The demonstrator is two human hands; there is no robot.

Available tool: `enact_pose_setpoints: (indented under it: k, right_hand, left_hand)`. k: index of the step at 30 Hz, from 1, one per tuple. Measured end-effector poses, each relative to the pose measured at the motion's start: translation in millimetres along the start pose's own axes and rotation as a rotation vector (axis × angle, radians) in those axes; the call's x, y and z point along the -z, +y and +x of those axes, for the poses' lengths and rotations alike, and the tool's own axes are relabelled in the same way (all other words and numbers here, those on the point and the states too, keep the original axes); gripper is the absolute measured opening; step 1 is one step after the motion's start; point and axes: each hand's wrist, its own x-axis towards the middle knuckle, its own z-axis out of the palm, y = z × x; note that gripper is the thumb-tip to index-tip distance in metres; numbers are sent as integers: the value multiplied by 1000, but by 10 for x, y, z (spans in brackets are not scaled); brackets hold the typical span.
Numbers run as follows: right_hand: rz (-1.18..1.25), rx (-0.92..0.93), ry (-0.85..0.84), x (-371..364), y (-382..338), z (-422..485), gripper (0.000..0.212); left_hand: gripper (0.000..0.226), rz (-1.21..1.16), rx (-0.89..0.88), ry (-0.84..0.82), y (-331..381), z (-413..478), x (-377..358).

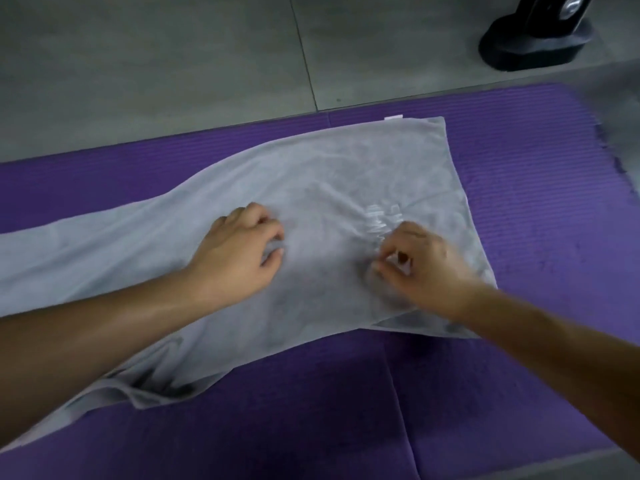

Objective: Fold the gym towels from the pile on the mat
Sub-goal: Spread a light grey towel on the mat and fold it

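Observation:
A long light-grey towel lies spread across the purple mat, running from the lower left to the upper right, with a small white tag at its far edge. My left hand rests on the towel's middle with fingers curled, pinching a bit of the cloth. My right hand sits a little to the right near a pale printed mark, its fingertips pinching the fabric. The towel's near left end is rumpled under my left forearm.
Grey tiled floor lies beyond the mat's far edge. A black stand base sits on the floor at the upper right. The mat's right edge looks frayed. A seam runs through the mat near the bottom centre.

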Motion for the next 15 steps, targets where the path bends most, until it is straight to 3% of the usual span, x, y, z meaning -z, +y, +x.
enact_pose_setpoints:
  k: [4, 7, 9, 12, 15]
  right_hand:
    - [-10, 76, -229, -187, -193, -563, 20]
    - [-60, 91, -149, -175, -146, -750, 15]
    - [-111, 61, -83, -163, -133, -837, 15]
    - [-122, -24, -8, -220, -154, -922, 19]
    - [-97, -135, 25, -330, -189, -934, 18]
  left_hand:
    - [15, -20, -79, -108, -51, -472, 74]
    - [16, -95, -140, -133, 114, -878, -140]
    - [20, -80, -142, -60, 114, -1121, -318]
    - [26, 12, -1, 110, -30, -1536, -504]
    - [27, 50, 89, 179, -115, -1956, -648]
